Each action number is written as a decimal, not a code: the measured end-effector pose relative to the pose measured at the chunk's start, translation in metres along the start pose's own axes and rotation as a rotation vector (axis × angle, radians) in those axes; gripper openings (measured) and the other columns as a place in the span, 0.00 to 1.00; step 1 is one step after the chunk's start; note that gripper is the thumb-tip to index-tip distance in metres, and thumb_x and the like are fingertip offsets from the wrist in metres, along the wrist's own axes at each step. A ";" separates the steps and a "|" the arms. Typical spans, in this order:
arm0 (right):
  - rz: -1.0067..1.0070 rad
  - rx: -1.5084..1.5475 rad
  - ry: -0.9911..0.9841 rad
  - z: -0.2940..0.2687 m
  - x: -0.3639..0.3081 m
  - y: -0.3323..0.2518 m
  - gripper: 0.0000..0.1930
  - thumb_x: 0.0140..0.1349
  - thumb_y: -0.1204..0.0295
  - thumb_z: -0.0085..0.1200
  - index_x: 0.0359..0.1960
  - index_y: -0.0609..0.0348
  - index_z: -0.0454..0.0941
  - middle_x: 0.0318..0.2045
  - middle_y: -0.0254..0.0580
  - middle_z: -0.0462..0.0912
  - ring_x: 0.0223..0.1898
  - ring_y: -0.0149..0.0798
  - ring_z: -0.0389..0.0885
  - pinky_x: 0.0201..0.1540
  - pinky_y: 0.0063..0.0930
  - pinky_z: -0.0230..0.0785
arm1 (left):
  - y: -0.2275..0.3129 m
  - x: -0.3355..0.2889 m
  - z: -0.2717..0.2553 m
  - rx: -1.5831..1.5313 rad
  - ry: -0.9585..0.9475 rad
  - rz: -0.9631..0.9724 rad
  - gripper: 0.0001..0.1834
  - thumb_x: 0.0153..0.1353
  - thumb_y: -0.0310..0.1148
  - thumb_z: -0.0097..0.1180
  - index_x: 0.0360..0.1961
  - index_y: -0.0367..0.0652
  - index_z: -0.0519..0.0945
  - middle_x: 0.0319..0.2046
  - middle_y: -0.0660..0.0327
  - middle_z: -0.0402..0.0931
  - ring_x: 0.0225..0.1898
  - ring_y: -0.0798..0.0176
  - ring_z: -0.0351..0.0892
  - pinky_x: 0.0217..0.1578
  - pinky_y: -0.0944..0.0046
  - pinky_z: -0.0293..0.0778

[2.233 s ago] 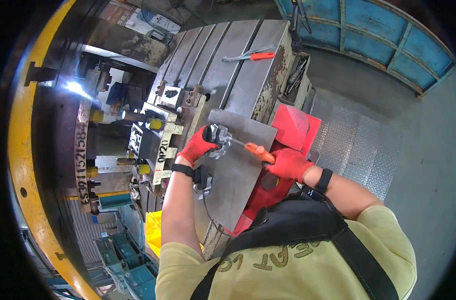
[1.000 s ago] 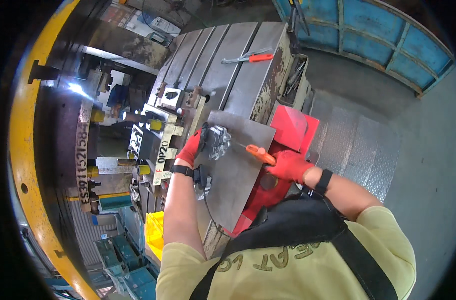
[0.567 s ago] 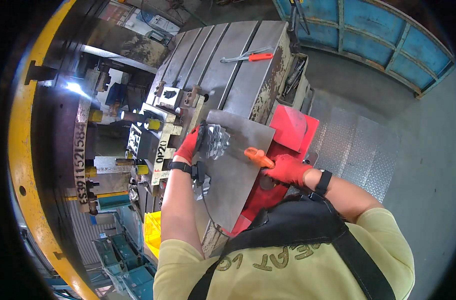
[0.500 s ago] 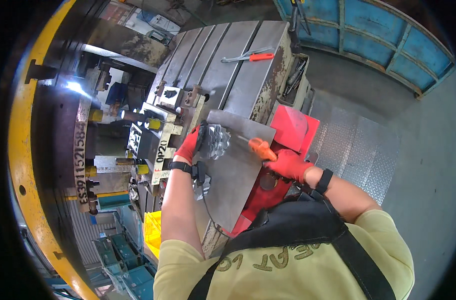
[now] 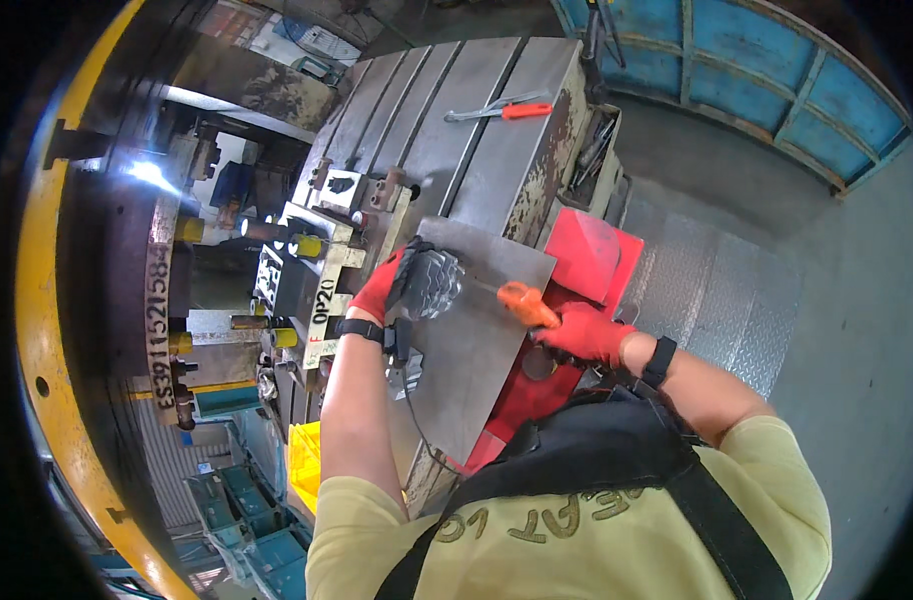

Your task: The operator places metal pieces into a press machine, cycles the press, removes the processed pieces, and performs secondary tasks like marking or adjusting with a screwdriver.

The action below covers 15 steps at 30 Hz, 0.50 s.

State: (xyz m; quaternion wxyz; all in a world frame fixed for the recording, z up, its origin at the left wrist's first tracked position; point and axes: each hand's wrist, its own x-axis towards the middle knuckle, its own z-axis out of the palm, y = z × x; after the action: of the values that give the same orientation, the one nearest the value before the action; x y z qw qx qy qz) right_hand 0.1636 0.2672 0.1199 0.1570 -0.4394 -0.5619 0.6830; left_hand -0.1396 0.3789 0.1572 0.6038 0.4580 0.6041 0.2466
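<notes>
My left hand (image 5: 385, 282), in a red and black glove, is closed on shiny, jagged-edged metal parts (image 5: 435, 284) over the left side of a grey metal plate (image 5: 482, 340). My right hand (image 5: 587, 334), in a red glove, grips an orange-handled screwdriver (image 5: 524, 303) at the plate's right edge. The tool's thin shaft points left toward the parts, its tip too faint to make out. Another shiny metal part (image 5: 407, 374) lies on the plate beside my left wrist.
A press with a die block (image 5: 325, 310) stands to the left. Behind the plate, orange-handled locking pliers (image 5: 502, 110) lie on a slotted steel bed (image 5: 407, 120). Red bins (image 5: 597, 255) adjoin the plate's right side. A yellow bin (image 5: 305, 462) sits at lower left.
The metal parts in my left hand have turned slightly, their flatter face now showing more. My right hand and the screwdriver have shifted very slightly, staying beside the plate.
</notes>
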 end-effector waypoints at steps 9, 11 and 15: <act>0.010 -0.001 0.055 0.005 -0.006 -0.004 0.19 0.47 0.56 0.49 0.27 0.63 0.72 0.18 0.44 0.74 0.17 0.37 0.73 0.20 0.29 0.62 | -0.002 0.002 -0.002 0.053 0.079 -0.024 0.16 0.57 0.39 0.42 0.41 0.40 0.71 0.36 0.63 0.71 0.37 0.71 0.68 0.40 0.72 0.64; 0.001 -0.065 0.064 0.008 -0.002 0.002 0.19 0.47 0.56 0.49 0.27 0.62 0.73 0.18 0.44 0.75 0.17 0.37 0.73 0.21 0.29 0.63 | -0.013 -0.001 -0.011 0.222 0.127 0.010 0.17 0.57 0.38 0.41 0.43 0.40 0.69 0.39 0.62 0.70 0.40 0.69 0.67 0.42 0.71 0.63; -0.018 -0.043 0.093 0.003 -0.005 0.000 0.19 0.46 0.56 0.49 0.27 0.63 0.73 0.18 0.44 0.75 0.17 0.37 0.73 0.21 0.29 0.62 | -0.007 -0.011 0.004 0.354 0.120 0.089 0.20 0.55 0.35 0.43 0.49 0.40 0.64 0.44 0.61 0.67 0.45 0.67 0.65 0.47 0.70 0.59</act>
State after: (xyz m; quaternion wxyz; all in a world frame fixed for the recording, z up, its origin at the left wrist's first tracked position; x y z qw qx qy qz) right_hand 0.1642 0.2615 0.1220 0.1796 -0.4689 -0.5725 0.6482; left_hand -0.1394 0.3651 0.1566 0.4652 0.5678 0.6520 0.1901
